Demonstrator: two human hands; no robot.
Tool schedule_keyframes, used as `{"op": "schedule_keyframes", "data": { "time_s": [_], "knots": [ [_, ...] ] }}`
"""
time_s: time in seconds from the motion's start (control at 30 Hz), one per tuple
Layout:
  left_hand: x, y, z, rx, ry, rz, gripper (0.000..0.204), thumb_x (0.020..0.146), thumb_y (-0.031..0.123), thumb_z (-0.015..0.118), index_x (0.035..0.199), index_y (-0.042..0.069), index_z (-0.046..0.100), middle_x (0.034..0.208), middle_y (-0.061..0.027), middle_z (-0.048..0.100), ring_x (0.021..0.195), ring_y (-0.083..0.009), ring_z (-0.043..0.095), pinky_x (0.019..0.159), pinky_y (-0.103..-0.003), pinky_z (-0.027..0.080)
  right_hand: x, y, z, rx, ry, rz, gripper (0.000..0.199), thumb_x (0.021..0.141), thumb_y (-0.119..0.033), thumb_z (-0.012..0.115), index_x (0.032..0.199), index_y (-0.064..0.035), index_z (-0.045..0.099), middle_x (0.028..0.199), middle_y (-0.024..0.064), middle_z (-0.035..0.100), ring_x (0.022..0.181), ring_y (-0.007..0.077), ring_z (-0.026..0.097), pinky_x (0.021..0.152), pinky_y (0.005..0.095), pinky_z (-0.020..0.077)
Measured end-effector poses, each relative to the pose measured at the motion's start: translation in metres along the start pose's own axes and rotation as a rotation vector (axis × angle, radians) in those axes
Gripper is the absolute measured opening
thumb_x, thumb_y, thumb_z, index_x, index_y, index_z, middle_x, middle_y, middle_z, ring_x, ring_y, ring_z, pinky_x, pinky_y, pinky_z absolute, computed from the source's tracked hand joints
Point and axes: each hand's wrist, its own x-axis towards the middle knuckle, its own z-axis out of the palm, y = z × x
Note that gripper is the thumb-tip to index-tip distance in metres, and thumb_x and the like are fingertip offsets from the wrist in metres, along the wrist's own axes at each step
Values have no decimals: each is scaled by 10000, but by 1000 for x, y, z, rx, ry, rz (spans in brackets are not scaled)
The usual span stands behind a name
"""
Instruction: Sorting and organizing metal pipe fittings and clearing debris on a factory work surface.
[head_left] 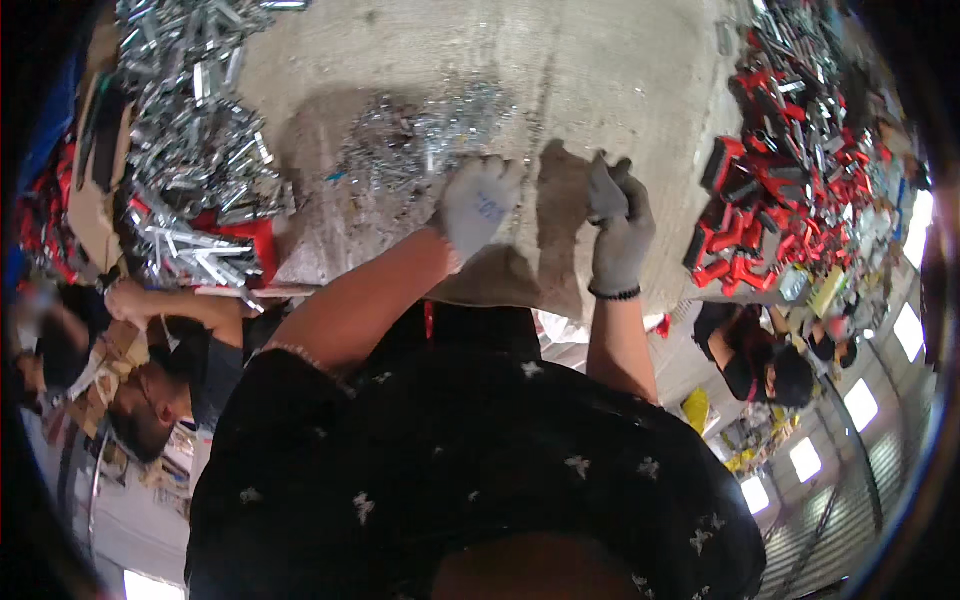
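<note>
My left hand (480,207), in a whitish work glove with blue marks on its back, is at the near right edge of a scattered heap of small shiny metal pieces (395,150). Its fingers curl downward and hide whatever they hold, if anything. To the right, my gloved right hand (622,235) is raised over the pale work surface (590,75), its darkened fingertips bent in toward the thumb. A light grey pointed shape shows between them; whether it is a held piece or part of the glove is unclear. A dark bead bracelet circles that wrist.
Silvery metal parts (195,110) pile up at the left, with a red piece (255,245) at their near edge. Red-and-black parts (745,210) mixed with metal heap up at the right. Other people work at the left (170,375) and right (765,365).
</note>
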Motion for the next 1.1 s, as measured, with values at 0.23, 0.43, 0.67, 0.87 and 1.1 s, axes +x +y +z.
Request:
{"op": "schedule_keyframes", "data": {
  "time_s": [0.23, 0.43, 0.67, 0.87, 1.1],
  "knots": [
    [-17, -13, -35, -208, 18, 39, 105, 770, 149, 604, 865, 131, 645, 907, -55, 609, 975, -225, 587, 954, -366, 441, -17, 24, -4, 20, -58, -143, 297, 949, -173, 575, 1167, 17, 641, 963, 21, 664, 775, 69, 554, 640, 224, 400],
    [-115, -143, -92, -37, 265, -795, 112, 792, 165, 690, 897, 131, 670, 854, -107, 635, 809, -309, 623, 717, -428, 505, -15, 8, 12, -22, -197, -93, 285, 962, -192, 597, 1151, 18, 641, 1042, 46, 670, 899, 105, 586, 767, 256, 449],
    [-173, -237, -118, 548, 357, -972, 254, 829, 281, 722, 1007, 100, 708, 1112, -83, 673, 1057, -324, 605, 951, -475, 453, -18, 3, 37, -61, -352, -125, 270, 975, -205, 616, 1114, 26, 637, 1078, 56, 659, 979, 125, 592, 871, 283, 480],
    [-161, -155, -66, 56, -19, -976, 406, 767, 271, 720, 1128, 96, 659, 1009, -147, 662, 976, -343, 619, 814, -491, 486, -20, 0, 52, -51, -335, -123, 359, 942, -279, 643, 1128, 27, 654, 943, 11, 650, 813, 71, 563, 692, 225, 441],
    [-152, -152, -34, 121, -189, -1169, 414, 741, 317, 746, 1069, 87, 639, 1046, -153, 653, 962, -336, 631, 798, -465, 515, -25, 2, 51, -88, -338, -62, 349, 940, -301, 637, 1089, 14, 658, 862, -8, 619, 726, 54, 515, 615, 226, 404]
  ]
}}
